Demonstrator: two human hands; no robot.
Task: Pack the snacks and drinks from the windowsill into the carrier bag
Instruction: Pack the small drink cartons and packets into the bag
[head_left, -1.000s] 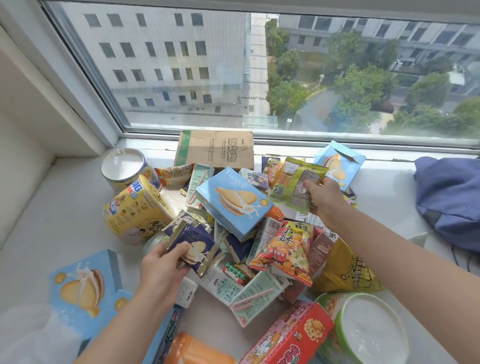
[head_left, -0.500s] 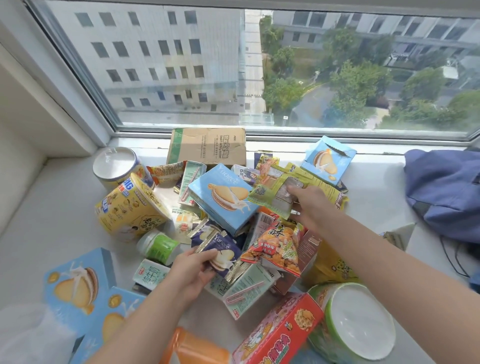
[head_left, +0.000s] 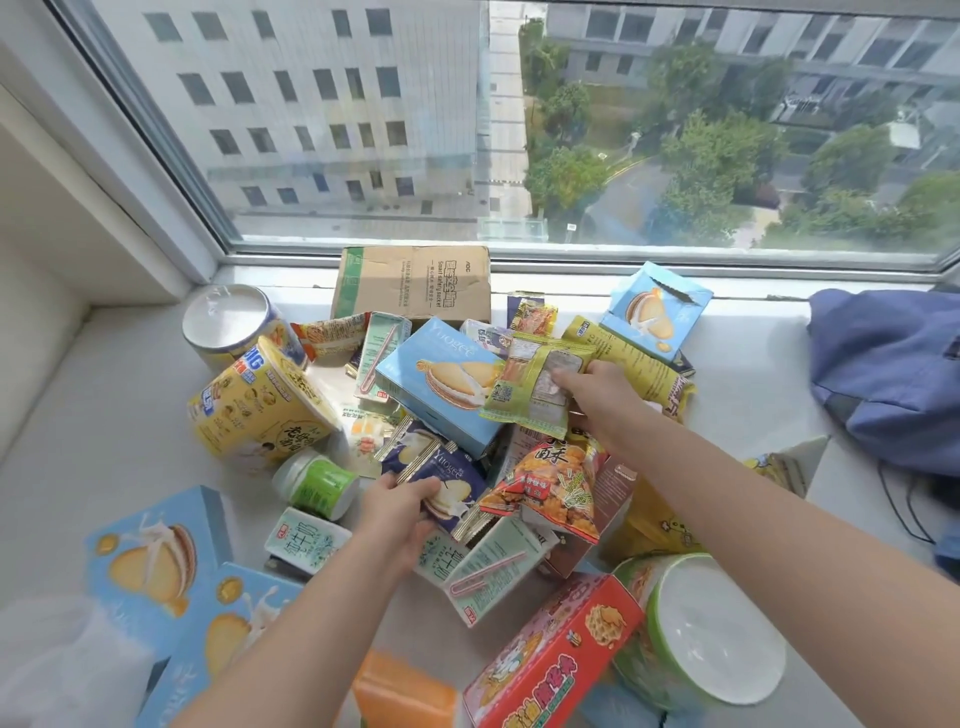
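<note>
My left hand (head_left: 397, 512) grips a dark-blue foil biscuit packet (head_left: 457, 480) in the heap's middle. My right hand (head_left: 597, 397) pinches a yellow-green plastic snack pouch (head_left: 530, 400) just beyond it, over a pale-blue cardboard biscuit box (head_left: 436, 384) on the white windowsill (head_left: 104, 415).

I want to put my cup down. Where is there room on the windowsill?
Bare sill left of the yellow tub, and a strip between the snacks and the blue bag. The middle, around the light blue box, is crowded.

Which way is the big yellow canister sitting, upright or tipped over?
Tipped over: the yellow canister lies on its side, label facing up.
</note>
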